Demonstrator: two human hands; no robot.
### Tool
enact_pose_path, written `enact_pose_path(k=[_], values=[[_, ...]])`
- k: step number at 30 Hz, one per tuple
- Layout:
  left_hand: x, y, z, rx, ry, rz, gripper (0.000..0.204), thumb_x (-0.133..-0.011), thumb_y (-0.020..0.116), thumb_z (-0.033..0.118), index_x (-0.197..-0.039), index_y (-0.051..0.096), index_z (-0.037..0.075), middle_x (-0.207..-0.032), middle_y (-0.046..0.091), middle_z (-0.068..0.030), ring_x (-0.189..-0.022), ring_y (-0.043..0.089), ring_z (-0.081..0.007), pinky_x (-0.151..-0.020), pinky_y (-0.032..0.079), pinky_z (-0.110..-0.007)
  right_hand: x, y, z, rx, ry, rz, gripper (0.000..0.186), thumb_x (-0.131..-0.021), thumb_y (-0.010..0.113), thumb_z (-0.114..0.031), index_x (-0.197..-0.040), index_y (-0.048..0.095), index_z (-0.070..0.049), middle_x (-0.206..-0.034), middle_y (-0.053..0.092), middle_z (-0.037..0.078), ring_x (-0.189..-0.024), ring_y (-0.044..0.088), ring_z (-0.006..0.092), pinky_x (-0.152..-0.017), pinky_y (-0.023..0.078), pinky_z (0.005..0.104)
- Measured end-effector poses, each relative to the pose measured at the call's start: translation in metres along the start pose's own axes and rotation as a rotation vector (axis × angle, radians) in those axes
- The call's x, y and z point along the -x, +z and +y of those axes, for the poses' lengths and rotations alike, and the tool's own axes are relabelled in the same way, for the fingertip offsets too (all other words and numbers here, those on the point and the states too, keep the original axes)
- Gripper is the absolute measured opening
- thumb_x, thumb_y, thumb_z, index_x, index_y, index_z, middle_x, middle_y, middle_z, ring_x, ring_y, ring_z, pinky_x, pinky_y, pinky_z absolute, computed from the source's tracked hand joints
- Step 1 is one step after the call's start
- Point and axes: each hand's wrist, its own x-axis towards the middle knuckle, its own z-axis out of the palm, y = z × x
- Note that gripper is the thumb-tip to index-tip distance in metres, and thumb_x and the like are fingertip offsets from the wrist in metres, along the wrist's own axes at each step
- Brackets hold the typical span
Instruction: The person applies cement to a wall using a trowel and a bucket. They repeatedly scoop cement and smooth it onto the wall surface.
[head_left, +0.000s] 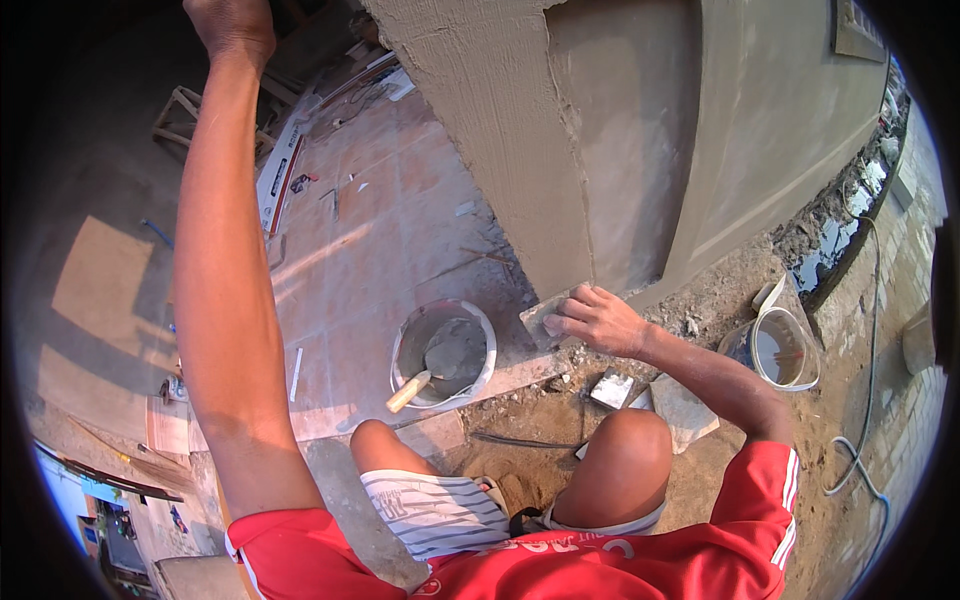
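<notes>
My right hand [600, 322] is closed on a small flat grey piece [541, 318], whose exact kind I cannot make out. That piece is at the lower corner of a freshly plastered pillar [500, 130]. My left arm stretches far up and away. Only the back part of my left hand [232, 22] shows at the upper edge, its fingers cut off from view. Between the two arms stands a bucket [488, 345] with grey mortar [458, 345] inside. A trowel with a pale wooden handle [408, 391] rests in it, the handle leaning over the near rim.
To the right stands a bucket [816, 372] of cloudy water, with a hose [868, 470] beyond it. Tile pieces [684, 412] lie on the dirt near my right knee. Left of the pillar spreads a dusty tiled floor [400, 190], with a long box [282, 175] along it.
</notes>
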Motion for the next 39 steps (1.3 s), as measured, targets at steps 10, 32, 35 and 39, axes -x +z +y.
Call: enact_pose_path(k=[10, 32, 35, 39], values=[[0.000, -0.003, 0.000, 0.042, -0.036, 0.015, 0.040, -0.099, 0.051, 0.042, -0.102, 0.065, 0.005, -0.095, 0.061, 0.0002, -0.087, 0.055, -0.0116, -0.080, 0.044, -0.028, -0.041, -0.093, -0.033, -1.580, 0.678, 0.394, 0.033, -0.091, 0.065, -0.011, -0.119, 0.051, 0.000, -0.105, 0.061, 0.006, -0.094, 0.060, 0.0131, -0.080, 0.054, 0.0303], [-0.036, -0.045, -0.059, 0.308, -0.097, -0.204, 0.048, -0.099, 0.051, 0.043, -0.110, 0.065, -0.002, -0.103, 0.066, -0.0063, -0.093, 0.059, -0.0148, -0.086, 0.045, -0.030, -0.064, -0.119, -0.022, 0.050, 0.104, 0.567, 0.046, -0.075, 0.068, 0.004, -0.119, 0.060, -0.008, -0.109, 0.062, 0.010, -0.099, 0.056, 0.0308, -0.082, 0.050, 0.0400], [0.003, -0.001, -0.013, 0.026, 0.096, 0.001, 0.052, -0.099, 0.051, 0.043, -0.115, 0.064, -0.004, -0.108, 0.065, -0.0080, -0.098, 0.058, -0.0163, -0.089, 0.045, -0.031, -0.117, -0.189, 0.001, 0.168, -0.022, 0.699, 0.044, -0.076, 0.070, 0.001, -0.116, 0.063, -0.014, -0.104, 0.064, 0.004, -0.097, 0.056, 0.0276, -0.082, 0.050, 0.0381], [-0.002, -0.007, -0.008, -0.013, 0.077, 0.042, 0.049, -0.098, 0.051, 0.043, -0.113, 0.063, -0.003, -0.106, 0.063, -0.0067, -0.096, 0.057, -0.0156, -0.087, 0.044, -0.030, -0.136, -0.189, 0.016, 0.216, -0.065, 0.573, 0.039, -0.077, 0.067, -0.004, -0.113, 0.064, -0.019, -0.103, 0.063, -0.001, -0.099, 0.057, 0.0243, -0.084, 0.049, 0.0369]])
